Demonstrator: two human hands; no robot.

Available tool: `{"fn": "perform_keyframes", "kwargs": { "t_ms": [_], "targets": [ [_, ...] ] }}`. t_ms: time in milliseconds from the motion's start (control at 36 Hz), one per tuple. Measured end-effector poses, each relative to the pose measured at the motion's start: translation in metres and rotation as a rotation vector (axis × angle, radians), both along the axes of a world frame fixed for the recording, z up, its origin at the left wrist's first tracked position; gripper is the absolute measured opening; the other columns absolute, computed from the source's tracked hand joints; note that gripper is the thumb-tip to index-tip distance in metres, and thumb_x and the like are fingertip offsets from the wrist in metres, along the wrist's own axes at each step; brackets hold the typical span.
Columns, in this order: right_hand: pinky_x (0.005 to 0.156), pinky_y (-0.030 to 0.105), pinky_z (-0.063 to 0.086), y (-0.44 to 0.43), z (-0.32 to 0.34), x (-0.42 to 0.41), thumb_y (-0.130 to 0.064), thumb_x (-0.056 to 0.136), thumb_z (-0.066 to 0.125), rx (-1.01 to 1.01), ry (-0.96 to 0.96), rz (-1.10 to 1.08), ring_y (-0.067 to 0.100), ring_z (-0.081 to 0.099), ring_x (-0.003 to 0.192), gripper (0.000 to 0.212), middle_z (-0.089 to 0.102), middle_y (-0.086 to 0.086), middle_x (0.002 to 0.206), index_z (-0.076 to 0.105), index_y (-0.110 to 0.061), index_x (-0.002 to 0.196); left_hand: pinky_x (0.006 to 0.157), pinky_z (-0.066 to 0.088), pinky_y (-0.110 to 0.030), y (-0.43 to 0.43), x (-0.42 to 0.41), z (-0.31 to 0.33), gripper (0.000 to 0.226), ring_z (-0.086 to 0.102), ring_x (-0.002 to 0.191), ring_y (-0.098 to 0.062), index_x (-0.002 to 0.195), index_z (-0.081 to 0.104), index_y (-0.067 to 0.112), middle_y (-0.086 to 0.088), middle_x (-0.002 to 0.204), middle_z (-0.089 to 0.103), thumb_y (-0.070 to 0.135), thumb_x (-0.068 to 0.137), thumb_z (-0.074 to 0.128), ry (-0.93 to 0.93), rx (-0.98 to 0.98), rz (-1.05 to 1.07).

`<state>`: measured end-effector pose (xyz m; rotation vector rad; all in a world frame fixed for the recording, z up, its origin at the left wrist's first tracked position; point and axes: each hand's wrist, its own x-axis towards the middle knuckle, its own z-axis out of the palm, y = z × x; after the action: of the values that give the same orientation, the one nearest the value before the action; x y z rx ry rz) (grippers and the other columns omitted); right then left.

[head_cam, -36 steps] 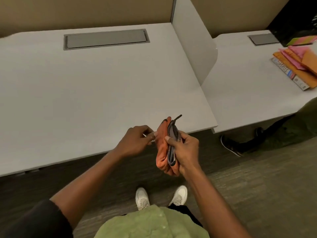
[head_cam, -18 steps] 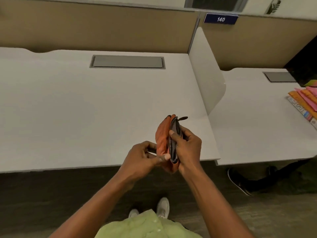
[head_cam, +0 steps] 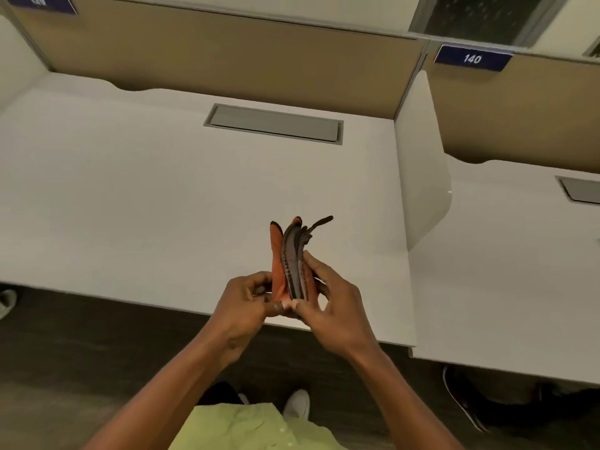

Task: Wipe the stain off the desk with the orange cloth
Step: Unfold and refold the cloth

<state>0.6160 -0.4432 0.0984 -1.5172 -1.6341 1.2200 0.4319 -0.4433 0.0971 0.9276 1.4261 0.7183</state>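
You hold the orange cloth (head_cam: pixel 283 262) folded and upright between both hands, just below the middle of the frame, above the front edge of the desk (head_cam: pixel 136 203) and clear of its surface. The cloth's dark grey edging shows along the folds, and a loose dark strip curls out at its top toward the right. Your left hand (head_cam: pixel 244 308) has its fingers curled in, pinching the lower left side of the cloth. Your right hand (head_cam: pixel 334 315) grips the right side, thumb pressed against the near edge and fingers wrapped behind. The two hands nearly touch at the bottom of the cloth.

The desk top is white, and no stain can be made out on it from here. A grey hatch (head_cam: pixel 274 124) sits set into it toward the upper middle of the frame. A white divider (head_cam: pixel 422 164) stands at the right edge of the desk, and a blue sign reading 140 (head_cam: pixel 471 58) hangs in the upper right.
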Motion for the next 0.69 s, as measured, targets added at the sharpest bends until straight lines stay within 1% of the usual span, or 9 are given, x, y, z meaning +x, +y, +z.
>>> {"fn": "perform_keyframes", "kwargs": {
  "t_ms": [111, 167, 222, 306, 361, 417, 500, 611, 694],
  "targets": [
    [0.086, -0.007, 0.041, 0.004, 0.006, 0.006, -0.062, 0.08, 0.079, 0.015, -0.042, 0.115, -0.019, 0.051, 0.118, 0.088, 0.049, -0.031, 0.142, 0.031, -0.058, 0.154, 0.111, 0.059, -0.049, -0.003, -0.004, 0.004, 0.032, 0.082, 0.107, -0.016, 0.118, 0.082, 0.014, -0.002, 0.108, 0.086, -0.004, 0.092, 0.081, -0.028, -0.012, 0.014],
    [0.082, -0.003, 0.042, 0.007, 0.009, 0.005, -0.074, 0.071, 0.076, 0.009, -0.085, 0.153, -0.018, 0.049, 0.119, 0.088, 0.044, -0.04, 0.136, 0.022, -0.078, 0.141, 0.115, 0.056, -0.053, -0.001, -0.008, 0.008, 0.028, 0.082, 0.109, -0.019, 0.117, 0.083, 0.015, -0.004, 0.109, 0.086, 0.0, 0.093, 0.082, -0.046, -0.014, 0.007],
    [0.081, -0.002, 0.041, 0.011, 0.009, 0.002, -0.076, 0.068, 0.076, 0.029, -0.121, 0.17, -0.017, 0.05, 0.117, 0.092, 0.04, -0.044, 0.131, 0.018, -0.081, 0.139, 0.117, 0.054, -0.054, 0.002, -0.014, 0.011, 0.026, 0.082, 0.11, -0.02, 0.117, 0.084, 0.015, -0.004, 0.11, 0.086, 0.003, 0.094, 0.082, -0.053, -0.009, -0.006],
    [0.087, 0.001, 0.041, 0.02, 0.005, -0.006, -0.065, 0.073, 0.085, 0.024, -0.136, 0.171, -0.006, 0.055, 0.117, 0.101, 0.048, -0.032, 0.137, 0.026, -0.058, 0.156, 0.117, 0.054, -0.053, 0.008, -0.025, 0.016, 0.026, 0.081, 0.111, -0.019, 0.117, 0.084, 0.016, -0.003, 0.11, 0.086, 0.004, 0.094, 0.083, -0.034, -0.01, -0.03],
    [0.08, -0.005, 0.043, 0.026, 0.007, -0.014, -0.061, 0.076, 0.083, 0.024, -0.103, 0.179, -0.016, 0.058, 0.112, 0.09, 0.048, -0.053, 0.124, 0.031, -0.064, 0.149, 0.116, 0.055, -0.051, 0.013, -0.034, 0.018, 0.027, 0.081, 0.11, -0.018, 0.116, 0.084, 0.016, -0.002, 0.11, 0.086, 0.003, 0.092, 0.084, -0.017, -0.01, -0.046],
    [0.077, -0.008, 0.042, 0.032, 0.006, -0.021, -0.05, 0.079, 0.08, 0.031, -0.072, 0.156, -0.03, 0.054, 0.109, 0.081, 0.049, -0.059, 0.112, 0.039, -0.058, 0.148, 0.114, 0.055, -0.047, 0.018, -0.046, 0.019, 0.028, 0.081, 0.108, -0.014, 0.113, 0.084, 0.017, 0.001, 0.109, 0.086, 0.001, 0.091, 0.083, 0.0, -0.01, -0.045],
    [0.082, -0.001, 0.049, 0.046, -0.003, -0.031, -0.02, 0.088, 0.079, 0.051, -0.053, 0.011, -0.022, 0.058, 0.112, 0.064, 0.058, -0.042, 0.121, 0.059, -0.032, 0.148, 0.108, 0.057, -0.041, 0.029, -0.068, 0.021, 0.029, 0.082, 0.103, -0.013, 0.111, 0.084, 0.017, 0.0, 0.107, 0.086, -0.005, 0.094, 0.077, -0.017, -0.006, -0.009],
    [0.077, 0.001, 0.051, 0.064, -0.006, -0.053, -0.014, 0.095, 0.07, 0.049, -0.011, -0.202, -0.013, 0.063, 0.106, 0.05, 0.07, -0.022, 0.118, 0.065, -0.036, 0.14, 0.098, 0.064, -0.039, 0.048, -0.105, 0.02, 0.026, 0.084, 0.099, -0.022, 0.1, 0.088, 0.015, -0.009, 0.104, 0.086, -0.005, 0.099, 0.071, -0.108, -0.012, 0.091],
    [0.069, 0.006, 0.052, 0.082, -0.003, -0.074, -0.018, 0.102, 0.063, -0.014, 0.03, -0.311, -0.003, 0.068, 0.099, 0.046, 0.069, -0.015, 0.111, 0.061, -0.045, 0.14, 0.08, 0.068, -0.029, 0.064, -0.137, 0.021, 0.032, 0.085, 0.099, -0.026, 0.093, 0.091, 0.014, -0.012, 0.105, 0.086, -0.003, 0.104, 0.066, -0.19, -0.029, 0.165]
  ]
}}
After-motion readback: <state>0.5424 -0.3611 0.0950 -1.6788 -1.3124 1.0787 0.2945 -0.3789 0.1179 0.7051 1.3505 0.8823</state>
